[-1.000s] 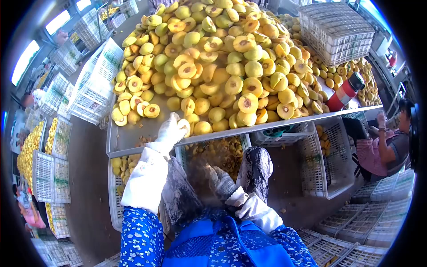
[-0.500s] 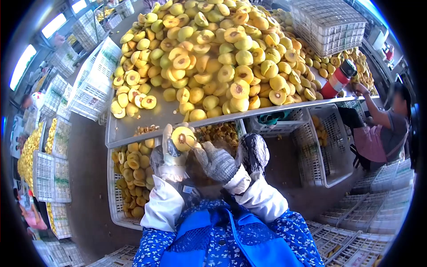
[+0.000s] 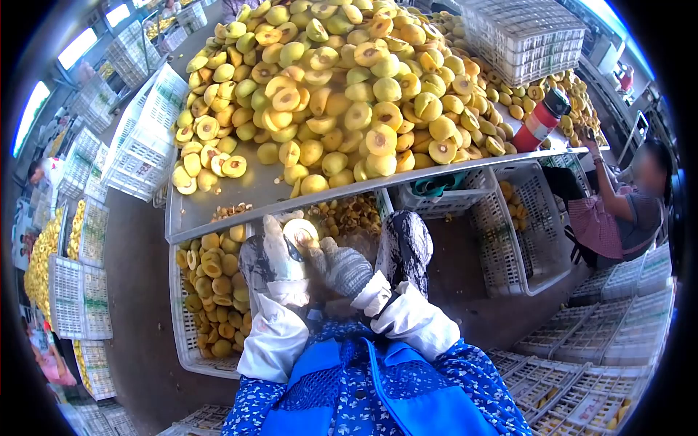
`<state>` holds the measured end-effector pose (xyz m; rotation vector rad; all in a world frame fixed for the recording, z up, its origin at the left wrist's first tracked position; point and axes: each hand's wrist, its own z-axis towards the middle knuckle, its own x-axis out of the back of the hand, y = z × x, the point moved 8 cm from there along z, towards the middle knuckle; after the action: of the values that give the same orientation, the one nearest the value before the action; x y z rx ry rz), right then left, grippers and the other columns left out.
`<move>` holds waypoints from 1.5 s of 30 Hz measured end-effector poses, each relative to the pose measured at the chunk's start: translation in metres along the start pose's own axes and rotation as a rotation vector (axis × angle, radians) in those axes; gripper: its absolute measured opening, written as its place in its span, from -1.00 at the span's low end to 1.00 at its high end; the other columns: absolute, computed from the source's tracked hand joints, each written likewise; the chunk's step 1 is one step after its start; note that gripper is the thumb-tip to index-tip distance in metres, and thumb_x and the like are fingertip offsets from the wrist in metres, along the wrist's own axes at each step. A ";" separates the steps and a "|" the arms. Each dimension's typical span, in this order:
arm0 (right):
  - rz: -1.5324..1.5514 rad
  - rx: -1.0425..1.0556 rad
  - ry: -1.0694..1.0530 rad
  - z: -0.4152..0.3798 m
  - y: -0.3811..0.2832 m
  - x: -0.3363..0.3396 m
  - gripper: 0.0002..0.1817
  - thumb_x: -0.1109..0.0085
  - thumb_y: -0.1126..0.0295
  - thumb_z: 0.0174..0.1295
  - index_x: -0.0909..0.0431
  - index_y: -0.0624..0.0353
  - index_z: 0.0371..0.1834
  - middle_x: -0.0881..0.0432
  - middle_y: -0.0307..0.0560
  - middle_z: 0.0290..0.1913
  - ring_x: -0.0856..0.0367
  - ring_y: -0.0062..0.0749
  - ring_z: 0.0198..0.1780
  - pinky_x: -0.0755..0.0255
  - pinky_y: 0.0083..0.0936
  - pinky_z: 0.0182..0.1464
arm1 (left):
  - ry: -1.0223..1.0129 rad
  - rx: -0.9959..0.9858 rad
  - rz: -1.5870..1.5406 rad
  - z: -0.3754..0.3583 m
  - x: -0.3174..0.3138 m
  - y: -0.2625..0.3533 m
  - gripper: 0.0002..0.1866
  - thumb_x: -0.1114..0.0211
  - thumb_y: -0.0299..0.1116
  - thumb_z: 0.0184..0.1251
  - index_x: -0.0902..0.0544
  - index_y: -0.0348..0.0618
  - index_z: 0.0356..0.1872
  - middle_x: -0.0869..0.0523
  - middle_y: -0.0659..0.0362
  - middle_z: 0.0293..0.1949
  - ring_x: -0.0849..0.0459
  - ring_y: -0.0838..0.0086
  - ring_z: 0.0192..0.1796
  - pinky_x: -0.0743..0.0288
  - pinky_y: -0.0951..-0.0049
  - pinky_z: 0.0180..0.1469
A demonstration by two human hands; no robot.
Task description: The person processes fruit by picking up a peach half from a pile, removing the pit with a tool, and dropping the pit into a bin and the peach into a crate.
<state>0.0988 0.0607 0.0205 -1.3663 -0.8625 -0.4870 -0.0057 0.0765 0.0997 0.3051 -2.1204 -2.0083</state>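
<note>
My left hand (image 3: 280, 251), in a pale glove, grips a halved yellow peach (image 3: 300, 232) with its cut face up, in front of the table edge. My right hand (image 3: 345, 267), in a grey knitted glove, is closed at the lower right of that half, its fingertips against or very near it. Whatever sits in its fingers is too small and blurred to name. Just beyond both hands, a large pile of halved peaches (image 3: 349, 94) covers much of the metal table (image 3: 240, 174). Pit scraps (image 3: 349, 218) lie below the table edge.
A white crate of peach halves (image 3: 214, 291) stands at left below the table. At right are another crate (image 3: 534, 232), a red flask (image 3: 539, 122) on the table and a seated person (image 3: 625, 211). Stacked crates (image 3: 603, 327) fill the lower right.
The peach half stays in my left hand but is tilted differently and sits slightly lower in view. My right fingers have come closer to it. The whole view has shifted a little.
</note>
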 end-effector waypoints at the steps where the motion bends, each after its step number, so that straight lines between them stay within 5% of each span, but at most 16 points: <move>1: 0.036 -0.069 -0.046 -0.002 -0.003 0.009 -0.68 0.11 0.33 0.25 -0.41 0.24 0.00 -0.50 0.26 -0.19 -0.50 0.05 -0.56 -0.36 -0.13 -0.54 | 0.011 0.009 0.022 -0.001 0.001 -0.001 -0.39 0.29 -0.02 0.48 -0.67 -0.28 -0.28 -0.71 0.12 -0.39 -0.64 0.40 -0.35 -0.47 0.44 -0.19; 2: 0.072 -0.137 -0.094 -0.004 -0.002 0.013 -0.67 0.12 0.34 0.25 -0.41 0.25 0.02 -0.50 0.27 -0.18 -0.50 0.07 -0.54 -0.36 -0.12 -0.52 | -0.005 0.000 0.025 -0.001 0.000 -0.001 -0.39 0.29 -0.02 0.48 -0.66 -0.29 -0.29 -0.70 0.12 -0.42 -0.64 0.41 -0.37 -0.47 0.45 -0.21; 5: 0.358 0.139 0.071 -0.006 0.004 0.019 -0.62 0.13 0.07 0.34 -0.43 0.22 -0.23 -0.56 0.33 -0.45 -0.52 0.27 -0.33 -0.35 0.02 -0.30 | -0.075 0.021 -0.040 0.006 -0.001 -0.009 -0.38 0.22 0.03 0.45 -0.64 -0.35 -0.37 -0.66 0.10 -0.50 -0.61 0.44 -0.48 -0.49 0.52 -0.37; 7: 0.400 0.232 0.102 -0.011 0.000 0.030 -0.68 0.05 0.16 0.32 -0.48 0.24 -0.29 -0.55 0.30 -0.42 -0.50 0.28 -0.30 -0.33 -0.03 -0.33 | -0.156 0.101 -0.179 0.021 -0.007 -0.036 -0.34 0.08 0.09 0.41 -0.60 -0.43 -0.47 -0.60 0.07 -0.57 -0.55 0.49 -0.61 -0.50 0.58 -0.57; 9: 0.416 0.247 0.069 -0.010 0.007 0.024 -0.68 0.05 0.17 0.32 -0.48 0.24 -0.30 -0.55 0.28 -0.42 -0.50 0.27 -0.30 -0.34 -0.06 -0.33 | -0.192 0.098 -0.173 0.025 -0.010 -0.043 -0.37 0.05 0.04 0.42 -0.59 -0.46 -0.49 -0.60 0.06 -0.59 -0.55 0.49 -0.62 -0.50 0.58 -0.57; 18: 0.225 0.081 0.063 -0.011 0.004 0.009 -0.63 0.24 0.15 0.35 -0.42 0.22 -0.09 -0.53 0.31 -0.33 -0.53 0.22 -0.29 -0.38 0.00 -0.28 | -0.034 0.029 -0.117 0.018 -0.015 -0.046 -0.41 0.07 0.03 0.45 -0.55 -0.46 -0.37 -0.52 0.22 -0.72 -0.39 0.62 -0.67 -0.21 0.63 -0.59; 21: 0.070 0.251 0.062 -0.013 0.005 0.001 -0.61 0.27 0.14 0.36 -0.40 0.20 -0.01 -0.55 0.27 -0.35 -0.55 0.19 -0.27 -0.40 -0.02 -0.28 | -0.088 0.094 -0.226 0.020 -0.021 -0.053 -0.43 0.04 0.01 0.44 -0.57 -0.44 -0.38 -0.52 0.20 -0.72 -0.39 0.61 -0.68 -0.23 0.62 -0.61; 24: 0.114 0.238 -0.003 -0.017 0.008 0.005 -0.67 0.04 0.40 0.22 -0.44 0.29 0.02 -0.55 0.18 -0.21 -0.58 -0.11 -0.36 -0.45 -0.31 -0.38 | -0.176 0.133 -0.178 0.020 -0.029 -0.046 -0.44 0.00 -0.01 0.43 -0.59 -0.44 -0.42 -0.52 0.18 -0.73 -0.40 0.60 -0.70 -0.24 0.61 -0.62; 28: 1.109 -0.002 -0.193 -0.013 0.021 -0.001 -0.69 0.06 0.26 0.38 -0.53 0.24 -0.01 -0.60 -0.10 -0.07 -0.56 -0.43 -0.10 -0.40 -0.58 -0.02 | -0.280 0.108 -0.094 0.023 -0.034 -0.045 -0.43 -0.02 0.00 0.40 -0.64 -0.41 -0.46 -0.60 0.16 -0.64 -0.48 0.56 -0.66 -0.36 0.62 -0.56; 31: 1.347 -0.091 -0.140 -0.016 0.007 0.017 -0.65 0.09 0.20 0.41 -0.55 0.28 -0.11 -0.56 -0.20 -0.41 -0.49 -0.51 -0.35 -0.39 -0.57 -0.26 | -0.293 0.175 -0.197 0.021 -0.037 -0.044 -0.50 0.00 -0.01 0.41 -0.63 -0.33 -0.35 -0.65 0.13 -0.45 -0.57 0.52 -0.49 -0.49 0.59 -0.40; 33: 1.148 -0.161 -0.192 -0.010 0.022 -0.002 -0.69 0.10 0.25 0.39 -0.48 0.22 0.01 -0.56 -0.19 -0.36 -0.51 -0.49 -0.29 -0.41 -0.56 -0.24 | -0.162 0.194 -0.379 0.000 -0.034 -0.030 -0.54 -0.01 -0.04 0.41 -0.60 -0.31 -0.28 -0.64 0.12 -0.38 -0.59 0.51 -0.41 -0.50 0.57 -0.35; 36: 0.645 0.196 -0.023 -0.016 -0.007 0.019 -0.65 0.09 0.45 0.35 -0.33 0.11 0.20 -0.56 -0.14 -0.30 -0.59 -0.30 -0.28 -0.49 -0.41 -0.24 | -0.069 0.179 -0.494 -0.006 -0.021 -0.041 -0.61 -0.05 -0.08 0.39 -0.55 -0.28 -0.23 -0.62 0.12 -0.31 -0.60 0.49 -0.34 -0.51 0.57 -0.31; 38: 0.869 0.101 -0.057 -0.020 0.000 0.000 -0.65 0.05 0.42 0.32 -0.35 0.13 0.17 -0.56 -0.09 -0.27 -0.58 -0.26 -0.24 -0.48 -0.39 -0.21 | -0.042 0.265 -0.672 -0.002 -0.014 -0.072 -0.62 -0.10 -0.08 0.36 -0.55 -0.26 -0.25 -0.63 0.11 -0.33 -0.61 0.46 -0.36 -0.53 0.57 -0.32; 42: 1.276 -0.081 -0.110 -0.025 0.014 -0.026 -0.64 -0.04 0.37 0.26 -0.38 0.16 0.12 -0.55 0.01 -0.19 -0.57 -0.17 -0.16 -0.46 -0.36 -0.16 | -0.014 0.218 -0.460 -0.007 -0.013 -0.058 -0.58 -0.13 -0.06 0.33 -0.57 -0.32 -0.34 -0.64 0.06 -0.45 -0.62 0.41 -0.49 -0.55 0.51 -0.46; 43: 0.896 0.162 -0.004 -0.029 0.009 -0.014 -0.64 -0.05 0.36 0.25 -0.40 0.20 0.10 -0.55 0.03 -0.15 -0.55 -0.13 -0.11 -0.44 -0.36 -0.12 | -0.049 0.308 -0.500 0.002 -0.013 -0.076 -0.57 -0.14 -0.06 0.32 -0.57 -0.34 -0.37 -0.64 0.05 -0.49 -0.62 0.40 -0.54 -0.54 0.50 -0.50; 45: 0.393 0.330 0.104 -0.041 0.005 -0.003 -0.62 -0.06 0.36 0.24 -0.40 0.23 0.11 -0.56 0.02 -0.17 -0.55 -0.10 -0.13 -0.45 -0.38 -0.09 | -0.061 0.403 -0.509 0.005 -0.015 -0.094 -0.54 -0.16 -0.05 0.31 -0.57 -0.37 -0.43 -0.63 0.03 -0.56 -0.60 0.37 -0.61 -0.53 0.47 -0.55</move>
<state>0.1108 0.0216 0.0162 -1.1547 -0.5409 -0.1032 0.0080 0.0806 0.0059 0.9421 -2.6901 -1.8025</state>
